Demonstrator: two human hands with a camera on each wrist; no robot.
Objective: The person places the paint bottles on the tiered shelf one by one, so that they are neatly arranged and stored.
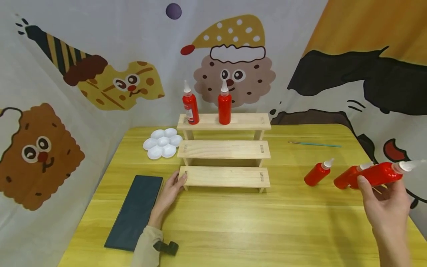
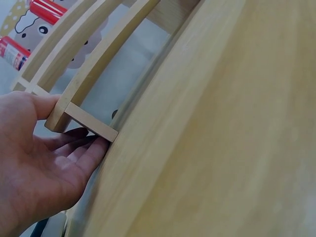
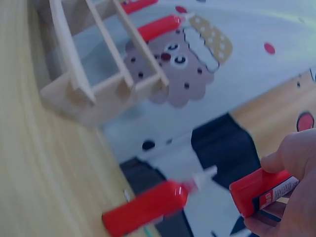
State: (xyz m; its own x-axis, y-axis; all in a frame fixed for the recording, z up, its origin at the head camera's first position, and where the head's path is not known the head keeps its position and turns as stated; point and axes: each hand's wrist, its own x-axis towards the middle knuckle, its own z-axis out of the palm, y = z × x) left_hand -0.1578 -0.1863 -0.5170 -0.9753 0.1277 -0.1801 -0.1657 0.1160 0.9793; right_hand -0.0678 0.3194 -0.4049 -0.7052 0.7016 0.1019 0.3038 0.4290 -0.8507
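At the right side of the yellow wood-grained bench, the right hand had thumb and fingers closed round a red cylindrical bottle with a white pointed nozzle. The bottle lay tilted almost level, nozzle to the right, apparently clear of the surface. The left hand gripped the left end of a pale wooden three-tier rack, thumb at the lowest tier, other fingers low by the leg.

Two matching red bottles, one at the left and one nearer the middle, stood upright on the highest tier. A separate red bottle and a partly covered red bottle stood on the bench near the right hand.

The step in hand was judged to be the transfer of one bottle to the rack, with the rack steadied. The next move would likely call for righting the bottle and bringing it left to a vacant stretch of tier.

The held bottle hid part of its neighbour. In the right wrist view its nozzle could not be seen, and its label was only partly legible. The left fingertips' contact with the leg could not be confirmed.
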